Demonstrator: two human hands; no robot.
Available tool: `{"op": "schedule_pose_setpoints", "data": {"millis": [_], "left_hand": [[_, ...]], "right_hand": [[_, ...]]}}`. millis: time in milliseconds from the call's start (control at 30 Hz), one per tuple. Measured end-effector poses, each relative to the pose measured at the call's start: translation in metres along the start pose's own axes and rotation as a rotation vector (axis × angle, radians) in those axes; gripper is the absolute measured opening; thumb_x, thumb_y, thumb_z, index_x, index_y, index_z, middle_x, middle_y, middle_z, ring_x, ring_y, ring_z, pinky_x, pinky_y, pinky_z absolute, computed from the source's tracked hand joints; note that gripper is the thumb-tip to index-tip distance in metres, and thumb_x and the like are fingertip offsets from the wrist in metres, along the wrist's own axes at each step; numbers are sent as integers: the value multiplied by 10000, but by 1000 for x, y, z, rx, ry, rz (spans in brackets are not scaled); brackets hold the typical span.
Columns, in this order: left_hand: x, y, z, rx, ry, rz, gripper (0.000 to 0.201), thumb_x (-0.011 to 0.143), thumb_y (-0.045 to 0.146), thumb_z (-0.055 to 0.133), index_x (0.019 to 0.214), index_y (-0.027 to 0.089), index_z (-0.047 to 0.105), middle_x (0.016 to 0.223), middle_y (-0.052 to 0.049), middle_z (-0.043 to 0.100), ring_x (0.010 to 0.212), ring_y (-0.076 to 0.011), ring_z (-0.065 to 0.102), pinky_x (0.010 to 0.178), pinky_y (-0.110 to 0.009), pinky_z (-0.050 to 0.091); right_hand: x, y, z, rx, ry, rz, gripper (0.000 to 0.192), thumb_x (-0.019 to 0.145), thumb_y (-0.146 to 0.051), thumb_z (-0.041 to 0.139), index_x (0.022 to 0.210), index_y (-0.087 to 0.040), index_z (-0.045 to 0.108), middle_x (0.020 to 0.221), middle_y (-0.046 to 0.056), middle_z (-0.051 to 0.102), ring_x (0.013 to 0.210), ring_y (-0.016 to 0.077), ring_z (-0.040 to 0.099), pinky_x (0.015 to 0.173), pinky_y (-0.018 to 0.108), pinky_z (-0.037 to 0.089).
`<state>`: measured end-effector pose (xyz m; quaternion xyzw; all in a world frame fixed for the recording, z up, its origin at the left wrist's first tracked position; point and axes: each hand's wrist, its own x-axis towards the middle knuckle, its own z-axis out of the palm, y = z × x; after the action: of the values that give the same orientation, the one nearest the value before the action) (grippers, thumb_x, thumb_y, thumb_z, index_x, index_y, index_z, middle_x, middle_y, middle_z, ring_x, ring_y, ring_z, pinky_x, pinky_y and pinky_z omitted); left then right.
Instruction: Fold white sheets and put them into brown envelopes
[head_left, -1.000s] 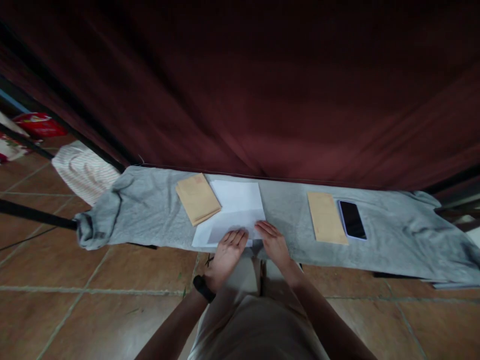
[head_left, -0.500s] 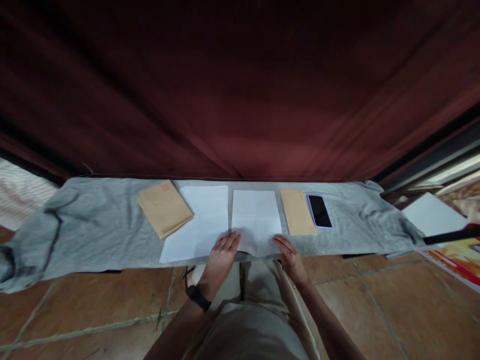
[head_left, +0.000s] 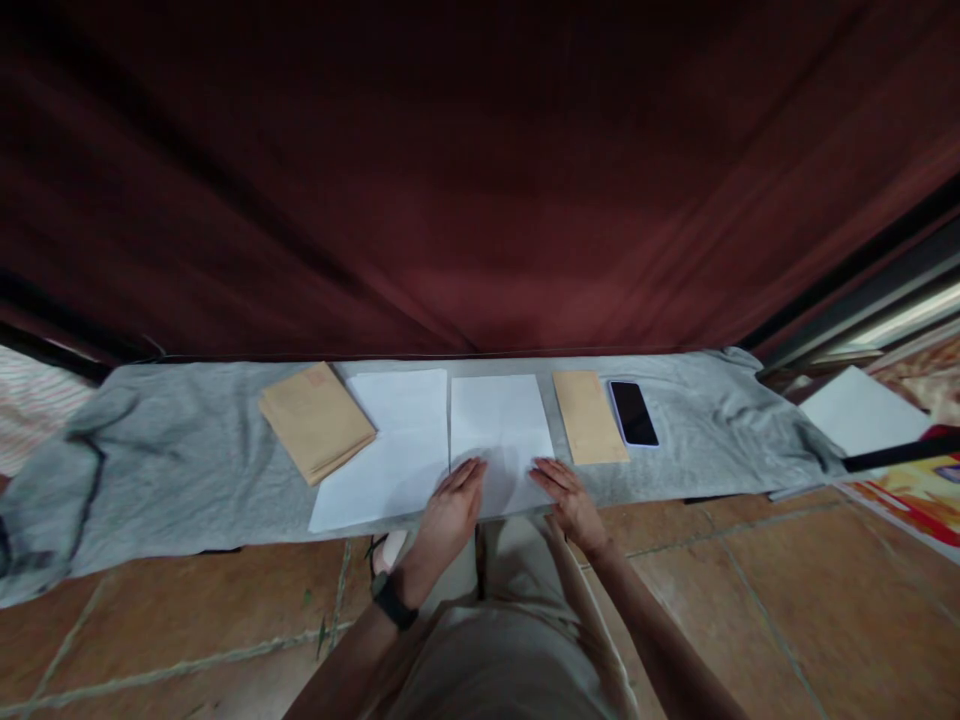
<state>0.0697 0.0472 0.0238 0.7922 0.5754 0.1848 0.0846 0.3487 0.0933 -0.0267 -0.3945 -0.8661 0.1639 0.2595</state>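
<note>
A white sheet of paper (head_left: 499, 415) lies in front of me on the grey cloth, its near end at the cloth's front edge. On its lower left part rests my left hand (head_left: 454, 508), fingers stretched out and close together; a dark watch is on that wrist. My right hand (head_left: 576, 505) lies at the lower right of the same sheet, fingers extended flat. Neither hand grips anything. To the left are more white sheets (head_left: 409, 430), partly covered by a stack of brown envelopes (head_left: 319, 420). A single brown envelope (head_left: 591, 415) lies to the right of the sheet.
A phone (head_left: 634, 412) with a dark screen lies right of the single envelope. The grey cloth (head_left: 180, 440) covers a long narrow surface. A dark red curtain (head_left: 480, 200) hangs behind it. Below is a tiled floor (head_left: 697, 590); a white board-like item (head_left: 862, 410) stands far right.
Both hands have slid slightly further onto the sheet, the right one inward. The sheet's near end, curved before, looks flatter now. The view has shifted slightly.
</note>
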Motion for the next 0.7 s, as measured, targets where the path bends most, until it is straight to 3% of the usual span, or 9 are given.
{"op": "schedule_pose_setpoints", "data": {"millis": [133, 233, 433, 700], "left_hand": [[46, 23, 21, 39, -56, 147, 498, 1051, 322, 360, 1532, 212, 429, 1609, -98, 425, 1499, -233, 376, 1228, -473, 341], [68, 27, 40, 76, -73, 189, 506, 1054, 383, 373, 1532, 229, 432, 1630, -91, 392, 1524, -258, 325, 1243, -502, 285], [88, 7, 58, 104, -55, 180, 522, 1048, 411, 391, 1532, 222, 437, 1633, -92, 384, 1525, -270, 321, 1246, -517, 263], [117, -28, 52, 142, -15, 32, 579, 1040, 429, 385, 1548, 152, 411, 1630, -150, 365, 1536, -275, 296, 1249, -504, 269]], "right_hand": [[2, 0, -2, -2, -8, -32, 637, 811, -45, 498, 1418, -215, 587, 1511, 91, 546, 1421, 253, 477, 1206, 519, 393], [1, -1, -2, 1, 1, -41, 685, 784, -36, 514, 1451, -191, 544, 1521, 117, 531, 1429, 265, 468, 1202, 542, 392], [0, -2, -1, 5, -30, -31, 719, 798, -64, 565, 1496, -211, 480, 1548, 121, 500, 1441, 276, 454, 1197, 559, 386], [1, -4, 2, -16, -26, 1, 788, 751, -13, 540, 1511, -206, 456, 1544, 114, 507, 1454, 267, 441, 1205, 548, 378]]}}
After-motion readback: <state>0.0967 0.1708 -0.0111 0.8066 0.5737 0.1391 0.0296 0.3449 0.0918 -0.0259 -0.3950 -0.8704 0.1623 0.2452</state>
